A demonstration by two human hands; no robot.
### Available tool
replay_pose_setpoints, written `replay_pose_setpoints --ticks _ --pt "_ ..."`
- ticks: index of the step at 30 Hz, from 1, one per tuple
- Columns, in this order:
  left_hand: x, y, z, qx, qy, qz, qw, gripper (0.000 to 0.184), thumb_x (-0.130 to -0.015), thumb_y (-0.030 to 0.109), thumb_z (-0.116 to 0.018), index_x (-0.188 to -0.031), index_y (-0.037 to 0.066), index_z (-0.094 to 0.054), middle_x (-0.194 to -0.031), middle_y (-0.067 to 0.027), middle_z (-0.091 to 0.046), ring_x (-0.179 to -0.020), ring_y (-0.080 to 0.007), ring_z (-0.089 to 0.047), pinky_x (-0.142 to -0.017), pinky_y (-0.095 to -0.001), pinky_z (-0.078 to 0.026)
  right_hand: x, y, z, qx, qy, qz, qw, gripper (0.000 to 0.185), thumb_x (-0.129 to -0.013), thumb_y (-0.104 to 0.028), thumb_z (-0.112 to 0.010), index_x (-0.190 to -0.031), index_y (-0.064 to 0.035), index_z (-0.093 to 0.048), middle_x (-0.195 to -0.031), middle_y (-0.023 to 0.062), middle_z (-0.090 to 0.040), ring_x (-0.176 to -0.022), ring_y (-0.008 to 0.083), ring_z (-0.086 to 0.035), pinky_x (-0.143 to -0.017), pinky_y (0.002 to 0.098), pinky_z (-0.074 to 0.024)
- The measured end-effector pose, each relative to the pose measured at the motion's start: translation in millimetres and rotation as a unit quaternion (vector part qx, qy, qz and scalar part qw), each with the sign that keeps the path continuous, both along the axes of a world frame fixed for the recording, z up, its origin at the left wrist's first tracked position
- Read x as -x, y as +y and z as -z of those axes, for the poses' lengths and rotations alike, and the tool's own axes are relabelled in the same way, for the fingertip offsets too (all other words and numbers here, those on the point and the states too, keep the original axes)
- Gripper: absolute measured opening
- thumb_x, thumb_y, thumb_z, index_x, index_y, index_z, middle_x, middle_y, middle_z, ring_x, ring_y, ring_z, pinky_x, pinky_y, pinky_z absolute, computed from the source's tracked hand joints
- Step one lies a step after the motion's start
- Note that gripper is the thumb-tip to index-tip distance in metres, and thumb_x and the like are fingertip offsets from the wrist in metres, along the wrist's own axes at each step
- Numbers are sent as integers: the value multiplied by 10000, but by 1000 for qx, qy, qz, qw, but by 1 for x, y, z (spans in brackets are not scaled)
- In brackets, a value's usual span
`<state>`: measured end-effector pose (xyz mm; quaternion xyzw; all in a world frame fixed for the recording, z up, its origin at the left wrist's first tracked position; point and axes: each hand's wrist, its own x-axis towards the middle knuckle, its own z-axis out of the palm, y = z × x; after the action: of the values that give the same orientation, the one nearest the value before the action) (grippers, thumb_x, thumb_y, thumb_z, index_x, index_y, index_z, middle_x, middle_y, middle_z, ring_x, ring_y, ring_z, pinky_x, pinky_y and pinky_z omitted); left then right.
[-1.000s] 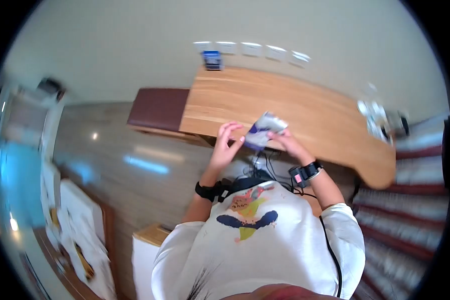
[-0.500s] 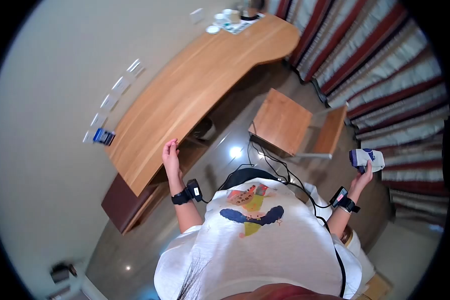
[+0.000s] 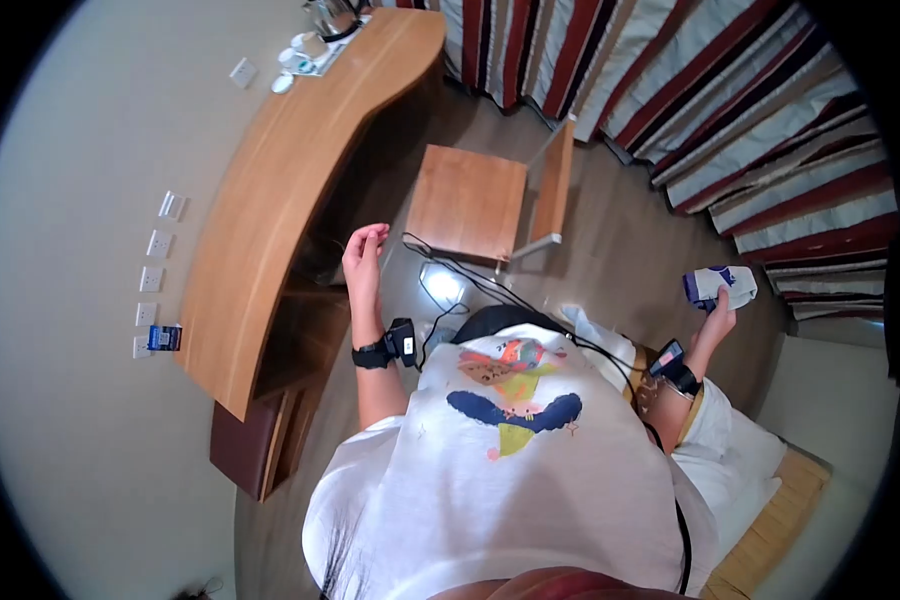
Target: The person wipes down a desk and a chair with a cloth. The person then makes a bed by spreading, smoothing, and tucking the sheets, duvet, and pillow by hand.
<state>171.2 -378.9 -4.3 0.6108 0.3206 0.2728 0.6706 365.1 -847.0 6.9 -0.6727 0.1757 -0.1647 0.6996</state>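
My right hand (image 3: pixel 718 315), at the right, is closed around a soft-looking white and purple packet (image 3: pixel 722 287). It holds the packet out over the floor, on the curtain side. The print on the packet is too small to read. My left hand (image 3: pixel 364 256) is raised between the desk and the chair, with its fingers curled in towards the thumb. Nothing shows in it. Each wrist wears a black strap with a small box, and dark cables run from these across my front.
A curved wooden desk (image 3: pixel 260 170) lines the left wall, bearing cups (image 3: pixel 292 58) on a tray at its far end. A wooden chair (image 3: pixel 465 200) stands ahead. Striped curtains (image 3: pixel 650 90) hang behind it. A brown stool (image 3: pixel 242 445) and a bed (image 3: pixel 770 500) flank me.
My view has turned to the right and come closer to the chair. The desk and chair now sit further left. The packet stays in my right hand.
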Motion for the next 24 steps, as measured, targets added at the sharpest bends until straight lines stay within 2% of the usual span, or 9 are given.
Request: replay_pose_setpoints --ticks 2,4,6,9,13,16,18,21,24 --pt "-19 -30 5 8 17 7 1000 157 -823 159 -430 -864 61 -545 -879 -15 -564 -811 -79 -499 -666 -193 -356 -11 -27 12 95 -39 9 995 319 -753 -167 -523 -983 53 -503 -911 83 -552 -791 140 -519 -714 241 -389" --pt "-31 -50 10 15 31 4 999 158 -823 158 -429 -863 59 -544 -876 -15 -564 -806 -79 -501 -659 -193 -355 -19 -42 38 128 3 9 992 321 -752 -161 -528 -976 66 -500 -934 92 -546 -800 138 -515 -710 240 -390" --pt "-38 -56 16 30 23 5 999 159 -822 154 -429 -864 51 -542 -867 -20 -565 -792 -81 -506 -651 -189 -354 -26 -35 57 -23 54 3 998 304 -748 -153 -536 -969 50 -499 -925 83 -547 -791 141 -523 -694 244 -400" --pt "-36 -57 8 2 36 -22 999 165 -824 145 -425 -861 43 -548 -866 -30 -568 -783 -79 -509 -652 -177 -362 -34 -21 40 -98 113 -60 987 297 -740 -154 -548 -969 28 -495 -903 72 -548 -769 147 -533 -669 256 -412" --pt "-30 -58 5 -31 48 -61 997 172 -825 142 -423 -864 35 -551 -877 -35 -571 -788 -71 -508 -647 -173 -366 -63 -25 60 -74 72 -130 986 291 -737 -162 -553 -960 17 -496 -883 69 -550 -772 150 -535 -662 269 -422" --pt "-17 -61 2 -25 65 -74 995 171 -825 150 -427 -864 42 -552 -876 -30 -572 -794 -69 -510 -649 -177 -367 -70 -21 64 -88 96 -126 983 298 -744 -146 -537 -970 43 -491 -899 82 -545 -777 155 -532 -643 267 -420" --pt "-14 -59 -1 -26 73 -75 994 170 -824 155 -429 -865 46 -553 -875 -27 -572 -797 -69 -511 -651 -179 -367 -73 -11 71 -129 117 -100 980 279 -729 -172 -562 -936 4 -498 -872 64 -548 -778 146 -533 -651 268 -421" --pt "0 -52 -8 -39 95 -88 991 170 -824 165 -432 -863 53 -555 -872 -22 -573 -802 -70 -512 -656 -181 -368 -64 17 75 -131 151 -100 975 297 -730 -159 -554 -952 28 -491 -895 83 -539 -783 164 -533 -658 277 -428" --pt "19 -35 -11 -24 91 -106 990 173 -823 169 -434 -861 52 -555 -868 -23 -573 -800 -73 -513 -658 -182 -368 -52 43 79 -147 164 -123 968 284 -722 -170 -563 -933 9 -498 -881 76 -540 -784 164 -531 -660 272 -427"
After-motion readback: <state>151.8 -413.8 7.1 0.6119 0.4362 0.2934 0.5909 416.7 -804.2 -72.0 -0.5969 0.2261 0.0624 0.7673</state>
